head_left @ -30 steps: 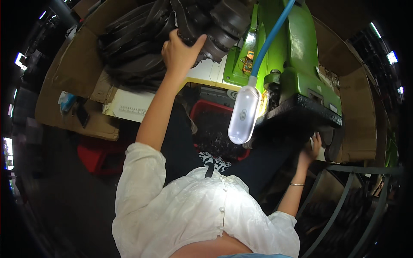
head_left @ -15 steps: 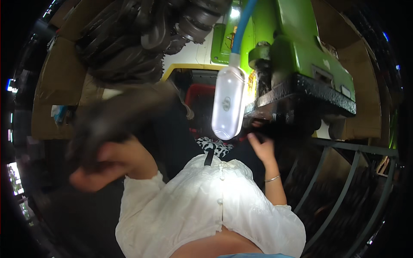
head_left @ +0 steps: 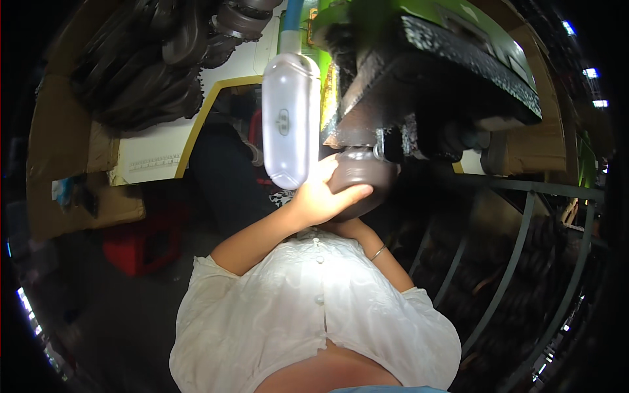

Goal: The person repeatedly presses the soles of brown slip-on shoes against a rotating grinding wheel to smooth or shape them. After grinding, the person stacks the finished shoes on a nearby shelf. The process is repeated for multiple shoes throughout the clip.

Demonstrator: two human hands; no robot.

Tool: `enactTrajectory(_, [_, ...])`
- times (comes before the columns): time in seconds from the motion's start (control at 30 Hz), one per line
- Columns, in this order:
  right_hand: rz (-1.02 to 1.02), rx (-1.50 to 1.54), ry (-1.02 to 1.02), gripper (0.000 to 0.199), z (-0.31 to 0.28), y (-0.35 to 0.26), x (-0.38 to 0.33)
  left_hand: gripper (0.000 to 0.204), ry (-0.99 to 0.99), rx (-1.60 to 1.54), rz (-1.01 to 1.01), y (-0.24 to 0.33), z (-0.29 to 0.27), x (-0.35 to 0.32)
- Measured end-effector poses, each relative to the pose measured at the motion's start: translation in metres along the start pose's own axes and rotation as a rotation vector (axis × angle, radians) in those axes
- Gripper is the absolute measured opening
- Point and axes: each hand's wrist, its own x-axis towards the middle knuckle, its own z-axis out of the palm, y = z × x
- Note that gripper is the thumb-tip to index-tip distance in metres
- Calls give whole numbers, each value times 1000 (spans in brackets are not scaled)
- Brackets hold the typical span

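Dark rounded piece [head_left: 362,175], a dull brown-black moulded part, sits pressed up under the black toothed plate [head_left: 452,72] of the green machine [head_left: 367,16], right at the plate's near lower edge. Nearest the camera, the white button shirt [head_left: 314,321] fills the lower view, both forearms rising from it toward the plate. Left hand [head_left: 322,195] is cupped around the near side of the piece, fingers [head_left: 350,194] wrapped across its front and closed firmly on it; brightly lit. Right hand: only the wrist with a thin bangle [head_left: 376,253] shows, running up beneath the piece; the hand itself is hidden behind the left hand and the piece, so cannot tell whether it grasps or merely supports. Judged step: seating or holding the piece against the underside of the plate. The next move likely calls for steady upward pressure, the piece kept square to the plate, fingers clear of the toothed edge. Just left of the plate hangs a translucent white lamp capsule [head_left: 290,121] on a blue hose [head_left: 294,10], touching or nearly touching the left hand. Farther left of the plate, a heap of dark moulded parts [head_left: 141,72] lies on cardboard [head_left: 56,137]. Right of and below the plate, a grey metal rail frame [head_left: 524,229].
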Motion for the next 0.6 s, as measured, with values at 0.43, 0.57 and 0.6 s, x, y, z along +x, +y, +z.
enactTrajectory(0.43, [-48, -261, 32, 38, 2, 1, -7, 37, 28, -15, -100, 1, -17, 7])
enactTrajectory(0.57, [13, -370, 30, 34, -42, -19, -32, 32, 66, -129, -61, -26, -28, -11])
enactTrajectory(0.6, [-9, -319, 36, 34, -56, -26, -42, 32, 92, -155, -47, -31, -28, -13])
